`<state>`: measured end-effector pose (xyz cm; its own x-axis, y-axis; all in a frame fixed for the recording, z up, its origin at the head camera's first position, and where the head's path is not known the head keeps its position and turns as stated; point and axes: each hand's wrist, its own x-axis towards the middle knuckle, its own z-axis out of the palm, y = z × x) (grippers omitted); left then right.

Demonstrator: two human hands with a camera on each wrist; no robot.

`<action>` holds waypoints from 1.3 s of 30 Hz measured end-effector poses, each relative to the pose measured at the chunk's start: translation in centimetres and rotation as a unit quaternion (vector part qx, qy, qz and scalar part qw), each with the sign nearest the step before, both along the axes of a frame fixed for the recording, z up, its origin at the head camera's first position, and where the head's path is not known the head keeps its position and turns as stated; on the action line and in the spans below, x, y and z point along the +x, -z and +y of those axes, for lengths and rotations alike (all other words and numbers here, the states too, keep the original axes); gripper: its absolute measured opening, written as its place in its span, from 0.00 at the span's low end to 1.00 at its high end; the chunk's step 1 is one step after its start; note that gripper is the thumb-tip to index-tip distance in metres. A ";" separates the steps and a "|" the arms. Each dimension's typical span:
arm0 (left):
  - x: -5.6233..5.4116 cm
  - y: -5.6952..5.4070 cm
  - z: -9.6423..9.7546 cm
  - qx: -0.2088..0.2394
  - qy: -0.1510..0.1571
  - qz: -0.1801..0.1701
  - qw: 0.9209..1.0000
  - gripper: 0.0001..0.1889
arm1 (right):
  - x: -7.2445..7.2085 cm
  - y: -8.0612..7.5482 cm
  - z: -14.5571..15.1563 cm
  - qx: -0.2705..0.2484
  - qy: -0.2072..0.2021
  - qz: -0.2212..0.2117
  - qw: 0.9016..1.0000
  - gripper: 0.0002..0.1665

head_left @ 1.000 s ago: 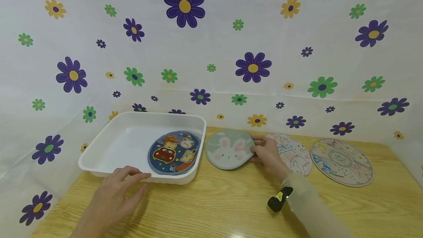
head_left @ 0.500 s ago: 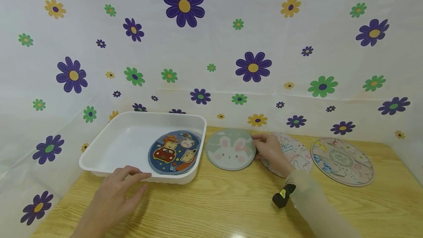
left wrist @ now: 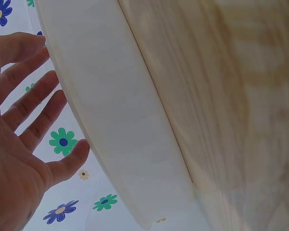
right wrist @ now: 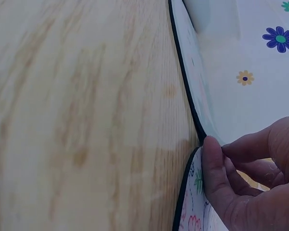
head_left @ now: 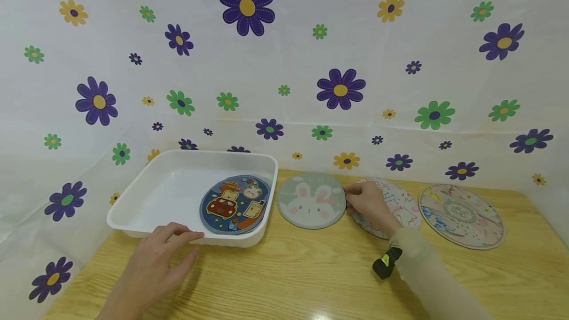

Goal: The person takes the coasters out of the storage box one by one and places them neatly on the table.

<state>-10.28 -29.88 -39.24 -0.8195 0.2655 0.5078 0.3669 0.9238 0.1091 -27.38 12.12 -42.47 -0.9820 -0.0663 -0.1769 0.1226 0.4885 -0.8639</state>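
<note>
Rabbit mat (head_left: 311,200), on table (head_left: 284,275) beside white tray (head_left: 164,191), roughly round, ears wallward; right edge partly hidden by right hand (head_left: 369,206), fingertips bunched, grip unclear. Left hand (head_left: 160,256) spread, empty, at tray rim.

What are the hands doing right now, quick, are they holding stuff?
Left hand: open, touching the rim of the white tray.
Right hand: curled at the edge of the bunny mat; can't tell whether it's pinching it.
</note>
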 end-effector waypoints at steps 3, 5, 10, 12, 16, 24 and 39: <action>0.0 -0.1 0.0 0.001 0.001 0.002 1.000 0.14 | -0.1 0.1 0.0 0.004 -0.001 0.007 1.000 0.19; 0.0 -0.1 0.0 0.002 0.002 0.004 1.000 0.14 | 0.0 0.1 0.0 0.004 -0.001 0.008 1.000 0.19; 0.0 0.0 -0.1 0.001 0.005 0.006 1.000 0.14 | 0.0 0.2 0.0 0.006 0.001 0.007 1.000 0.19; 0.0 0.0 -0.1 0.000 0.004 0.006 1.000 0.14 | 0.0 0.2 0.0 0.008 -0.001 0.008 1.000 0.20; 0.0 0.1 -0.1 -0.001 0.004 0.005 1.000 0.14 | 0.1 0.2 0.1 0.008 -0.002 0.006 1.000 0.20; 0.1 0.1 -0.1 0.002 0.005 0.010 1.000 0.15 | 0.3 0.0 0.2 0.000 -0.002 0.001 1.000 0.20; 0.1 0.1 0.0 0.006 0.002 0.005 1.000 0.15 | 0.3 0.4 0.5 -0.023 0.002 -0.006 1.000 0.20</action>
<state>-10.20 -29.88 -39.34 -0.8130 0.2633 0.5193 0.3722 0.9209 0.1159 -27.07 12.62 -42.84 -0.9800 -0.0700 -0.1861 0.1358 0.4476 -0.8839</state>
